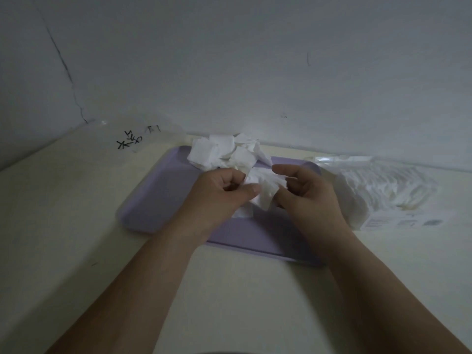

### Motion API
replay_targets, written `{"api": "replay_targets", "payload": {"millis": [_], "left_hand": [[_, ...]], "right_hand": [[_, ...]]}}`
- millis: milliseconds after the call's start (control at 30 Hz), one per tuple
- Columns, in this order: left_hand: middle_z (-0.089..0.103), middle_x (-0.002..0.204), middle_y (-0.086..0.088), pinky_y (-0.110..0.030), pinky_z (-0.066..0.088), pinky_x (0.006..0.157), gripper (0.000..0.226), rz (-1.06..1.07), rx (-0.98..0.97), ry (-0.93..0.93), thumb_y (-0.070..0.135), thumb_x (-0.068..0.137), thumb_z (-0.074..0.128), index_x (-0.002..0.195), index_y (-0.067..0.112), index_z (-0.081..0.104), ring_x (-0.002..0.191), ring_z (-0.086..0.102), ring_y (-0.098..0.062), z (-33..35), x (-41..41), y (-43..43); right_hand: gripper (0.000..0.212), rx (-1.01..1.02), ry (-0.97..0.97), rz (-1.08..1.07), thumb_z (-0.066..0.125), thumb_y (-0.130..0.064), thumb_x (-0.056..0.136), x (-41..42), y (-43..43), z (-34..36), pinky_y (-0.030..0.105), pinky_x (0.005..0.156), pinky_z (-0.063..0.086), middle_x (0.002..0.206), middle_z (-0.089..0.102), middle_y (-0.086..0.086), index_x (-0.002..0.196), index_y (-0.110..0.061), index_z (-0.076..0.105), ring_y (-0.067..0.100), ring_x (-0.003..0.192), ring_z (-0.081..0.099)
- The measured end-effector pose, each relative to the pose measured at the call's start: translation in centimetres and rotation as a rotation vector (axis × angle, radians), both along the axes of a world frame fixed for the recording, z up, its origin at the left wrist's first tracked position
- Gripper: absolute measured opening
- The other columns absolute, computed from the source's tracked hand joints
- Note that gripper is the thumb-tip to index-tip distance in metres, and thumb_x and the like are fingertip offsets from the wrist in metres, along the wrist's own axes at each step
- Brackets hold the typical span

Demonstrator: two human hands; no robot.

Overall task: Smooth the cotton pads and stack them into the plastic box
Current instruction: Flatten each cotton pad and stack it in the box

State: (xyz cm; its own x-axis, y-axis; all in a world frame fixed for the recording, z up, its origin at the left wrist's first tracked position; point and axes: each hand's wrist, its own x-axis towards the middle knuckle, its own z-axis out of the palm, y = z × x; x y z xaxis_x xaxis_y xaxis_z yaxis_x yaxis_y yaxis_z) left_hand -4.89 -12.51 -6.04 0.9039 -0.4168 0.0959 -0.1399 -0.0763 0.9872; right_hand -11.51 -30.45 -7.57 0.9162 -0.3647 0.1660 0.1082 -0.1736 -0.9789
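The left grip (pixel 224 190) and right grip (pixel 304 190) meet over the tray (pixel 153 200). Each is narrow and pinches one side of a crumpled pad (pixel 265 186) between thumb and curled fingers. The pad hangs between them, clear of the tray. Just beyond both grips lies the loose pile (pixel 219 149) of unsorted pads. The box (pixel 383 190) sits to the right of the right grip on the surface (pixel 76 200), already holding a row of pads.

The pad looks thin and soft, so pulling the two sides apart too hard could tear or fray it rather than flatten it. If either pinch slips, it will likely drop back under the grips, folded again. The pile is close, and a knuckle brushing it could scatter pads off the tray's far rim. Carried rightward while still creased, the pad would sit unevenly in the box.
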Motion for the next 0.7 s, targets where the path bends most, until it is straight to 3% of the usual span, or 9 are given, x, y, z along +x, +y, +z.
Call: {"api": "replay_targets", "payload": {"millis": [100,200,333,433,533,633,700], "left_hand": [[0.062,0.073,-0.001,-0.016,0.037,0.055,0.023,0.040,0.034,-0.012,0.020,0.090,0.079,0.091,-0.001,0.069,0.059,0.046,-0.005,-0.1,-0.1,-0.2],[0.055,0.072,-0.003,-0.015,0.035,0.052,0.027,0.048,0.030,-0.018,0.016,0.090,0.079,0.089,-0.007,0.064,0.056,0.042,-0.005,-0.1,-0.3,-0.5],[0.053,0.074,-0.005,-0.016,0.034,0.052,0.029,0.062,0.002,-0.011,0.016,0.089,0.080,0.087,-0.008,0.063,0.057,0.040,-0.007,0.0,-0.4,-0.7],[0.047,0.070,-0.002,-0.023,0.035,0.060,0.033,0.087,-0.016,-0.024,0.018,0.088,0.081,0.074,0.000,0.058,0.065,0.040,-0.011,-0.2,-0.5,-0.9],[0.054,0.069,0.001,-0.028,0.042,0.063,0.028,0.106,0.053,-0.082,0.021,0.086,0.083,0.080,0.002,0.063,0.067,0.046,-0.010,-0.4,-0.3,-0.8],[0.068,0.070,0.016,-0.023,0.052,0.067,0.008,0.149,0.244,-0.220,0.022,0.081,0.079,0.084,0.021,0.071,0.063,0.060,-0.004,-0.5,0.5,0.1],[0.072,0.081,0.016,-0.025,0.057,0.078,0.012,0.161,0.401,-0.320,0.022,0.079,0.074,0.089,0.028,0.071,0.075,0.067,-0.002,-0.8,1.0,0.8]], "right_hand": [[0.030,0.000,-0.009,0.018,0.075,-0.018,0.092,0.0,0.2,0.1,0.057,0.096,0.058,0.102,0.081,0.003,0.121,-0.023,0.071,0.025,0.100,0.077],[0.027,-0.007,-0.008,0.008,0.075,-0.016,0.094,0.0,0.3,0.3,0.055,0.096,0.059,0.101,0.081,0.001,0.121,-0.021,0.071,0.021,0.098,0.078],[0.019,0.059,-0.020,0.031,0.065,-0.008,0.101,-0.2,0.5,0.6,0.052,0.097,0.060,0.100,0.081,0.006,0.118,-0.013,0.073,0.027,0.099,0.078],[0.014,0.150,-0.040,0.096,0.066,-0.014,0.101,-0.4,0.8,1.1,0.036,0.087,0.062,0.095,0.080,0.006,0.109,-0.011,0.077,0.018,0.090,0.076],[0.030,0.071,-0.033,0.073,0.082,-0.014,0.088,-0.3,0.9,0.8,0.019,0.073,0.055,0.083,0.079,-0.010,0.116,-0.010,0.072,0.002,0.077,0.071],[0.030,-0.071,0.010,-0.075,0.085,-0.016,0.086,0.1,0.4,0.2,0.033,0.079,0.062,0.084,0.079,-0.011,0.114,-0.020,0.074,0.005,0.078,0.073],[0.029,-0.122,0.026,-0.132,0.082,-0.019,0.088,0.2,0.0,-0.1,0.037,0.085,0.063,0.093,0.080,-0.006,0.116,-0.021,0.075,0.009,0.085,0.075]]}}
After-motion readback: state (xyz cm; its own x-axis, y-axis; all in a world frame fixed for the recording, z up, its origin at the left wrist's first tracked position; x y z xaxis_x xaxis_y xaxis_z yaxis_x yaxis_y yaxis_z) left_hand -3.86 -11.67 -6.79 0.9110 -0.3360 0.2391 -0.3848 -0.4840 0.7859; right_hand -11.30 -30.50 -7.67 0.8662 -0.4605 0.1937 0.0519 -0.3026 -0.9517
